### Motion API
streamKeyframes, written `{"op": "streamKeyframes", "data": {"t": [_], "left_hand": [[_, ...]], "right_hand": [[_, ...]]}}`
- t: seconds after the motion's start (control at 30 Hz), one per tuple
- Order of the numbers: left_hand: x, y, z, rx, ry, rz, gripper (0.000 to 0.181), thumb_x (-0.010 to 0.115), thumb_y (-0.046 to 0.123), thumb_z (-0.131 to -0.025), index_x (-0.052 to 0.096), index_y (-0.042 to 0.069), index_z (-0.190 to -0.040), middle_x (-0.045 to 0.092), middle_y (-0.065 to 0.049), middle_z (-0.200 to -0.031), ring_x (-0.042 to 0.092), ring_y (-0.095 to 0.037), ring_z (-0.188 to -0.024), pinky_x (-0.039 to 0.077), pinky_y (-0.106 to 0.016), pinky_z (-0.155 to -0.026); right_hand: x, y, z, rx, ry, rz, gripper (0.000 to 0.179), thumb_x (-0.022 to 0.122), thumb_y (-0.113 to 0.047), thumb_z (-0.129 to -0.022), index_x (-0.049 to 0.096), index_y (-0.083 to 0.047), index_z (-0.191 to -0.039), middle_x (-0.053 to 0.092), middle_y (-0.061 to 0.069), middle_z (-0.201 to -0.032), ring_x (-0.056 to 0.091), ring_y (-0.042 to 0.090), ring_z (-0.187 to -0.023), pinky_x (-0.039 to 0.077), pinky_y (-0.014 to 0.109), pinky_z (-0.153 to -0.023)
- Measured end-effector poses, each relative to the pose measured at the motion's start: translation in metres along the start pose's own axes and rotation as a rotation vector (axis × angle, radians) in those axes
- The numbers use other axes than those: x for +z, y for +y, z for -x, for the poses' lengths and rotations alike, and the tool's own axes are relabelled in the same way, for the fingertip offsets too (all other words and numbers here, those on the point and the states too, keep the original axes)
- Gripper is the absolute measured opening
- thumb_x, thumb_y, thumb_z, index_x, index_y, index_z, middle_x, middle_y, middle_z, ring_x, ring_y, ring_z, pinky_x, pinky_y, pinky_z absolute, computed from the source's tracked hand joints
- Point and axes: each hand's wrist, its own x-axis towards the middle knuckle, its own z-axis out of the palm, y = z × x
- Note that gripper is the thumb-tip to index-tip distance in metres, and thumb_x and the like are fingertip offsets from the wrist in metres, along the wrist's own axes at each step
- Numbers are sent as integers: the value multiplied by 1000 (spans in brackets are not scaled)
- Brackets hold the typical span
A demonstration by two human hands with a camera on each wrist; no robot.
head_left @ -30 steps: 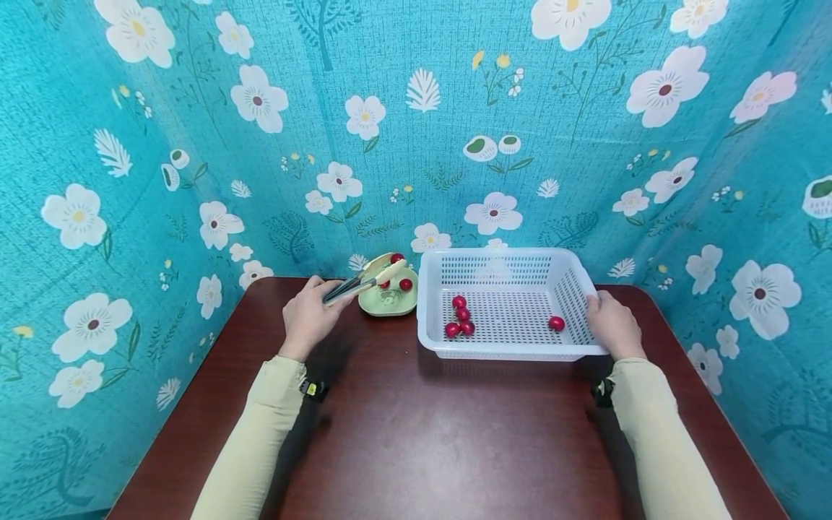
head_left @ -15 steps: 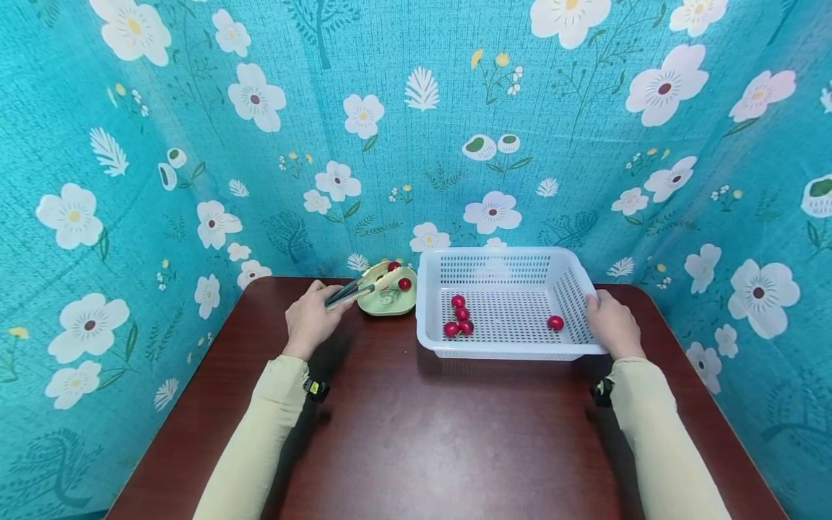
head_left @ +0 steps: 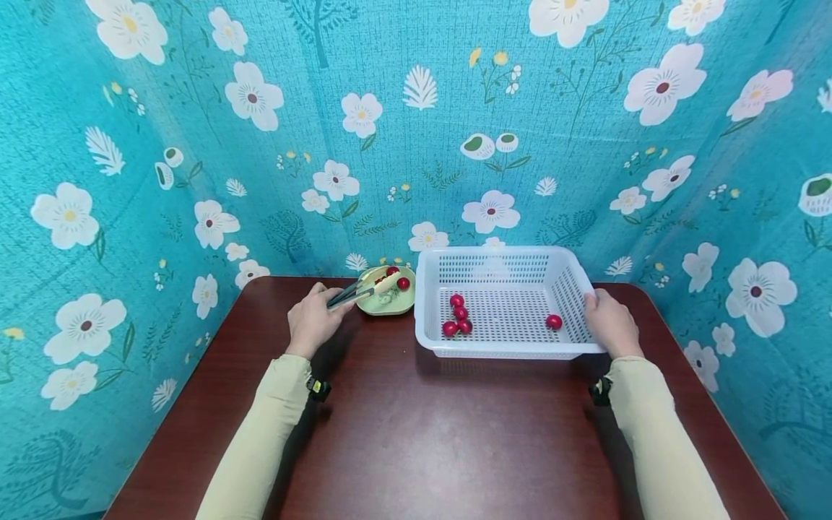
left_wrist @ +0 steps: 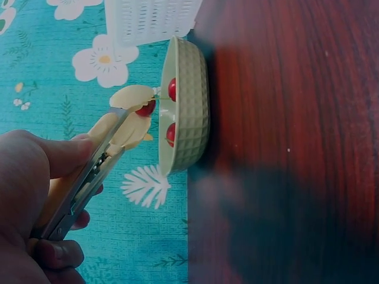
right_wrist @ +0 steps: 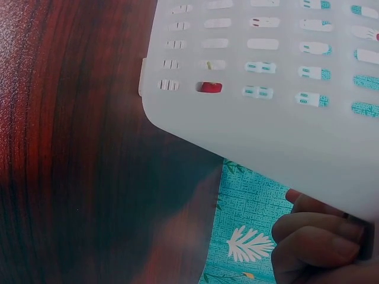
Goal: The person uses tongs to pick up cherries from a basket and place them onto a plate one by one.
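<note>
My left hand (head_left: 310, 321) grips a pair of tongs (head_left: 351, 295) with cream tips. In the left wrist view a red cherry (left_wrist: 146, 108) sits between the tips, just above the rim of a pale green bowl (left_wrist: 192, 112) with a textured outside. Two more cherries show inside the bowl, one (left_wrist: 172, 90) by the upper end and another (left_wrist: 170, 134) lower down. To the right, my right hand (head_left: 611, 323) holds the right rim of a white perforated basket (head_left: 507, 353), with its fingers curled below the edge in the right wrist view.
Inside the basket, several cherries (head_left: 460, 313) cluster at the left, and a single cherry (head_left: 554, 322) lies near the right wall. A dark reddish-brown table (head_left: 455, 433) carries everything. Behind it hangs a blue flowered cloth (head_left: 390, 166).
The tongs' tips have come closer together and dropped toward the bowl, and my left hand has shifted slightly right. My right hand and the basket have stayed in place.
</note>
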Motion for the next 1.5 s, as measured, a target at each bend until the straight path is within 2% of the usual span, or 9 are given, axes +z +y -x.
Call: {"op": "streamKeyframes", "data": {"t": [0.5, 0.73, 1.23, 1.5], "left_hand": [[6, -3, -4, 13, 4, -22, 41, 77, 48, -90, 77, 22, -122, 62, -1, -99, 63, -25, -77, 47, -45, -66], [9, -4, -3, 16, -7, -34, 41, 78, 47, -91, 77, 21, -122, 65, -5, -102, 63, -26, -76, 47, -45, -64], [9, -4, -2, 8, -19, -28, 42, 78, 47, -90, 77, 20, -122, 61, -2, -96, 60, -24, -73, 45, -43, -63], [10, -3, -2, 8, -10, -23, 44, 78, 48, -90, 76, 20, -124, 61, -3, -97, 61, -25, -74, 47, -44, -64]], "right_hand": [[0, -1, -2, 5, 0, 9, 57, 31, -41, -113, 40, 6, -145, 62, 34, -117, 68, 45, -94, 54, 59, -76], [-1, -1, -2, -2, -1, 15, 57, 31, -40, -113, 40, 6, -144, 63, 34, -117, 68, 45, -94, 53, 59, -75], [-3, -3, 2, 3, -3, 3, 56, 33, -39, -113, 40, 7, -144, 62, 34, -116, 68, 45, -93, 54, 57, -73], [-3, -3, 3, 4, -9, -6, 57, 33, -39, -113, 39, 7, -145, 62, 34, -118, 68, 46, -95, 55, 61, -77]]}}
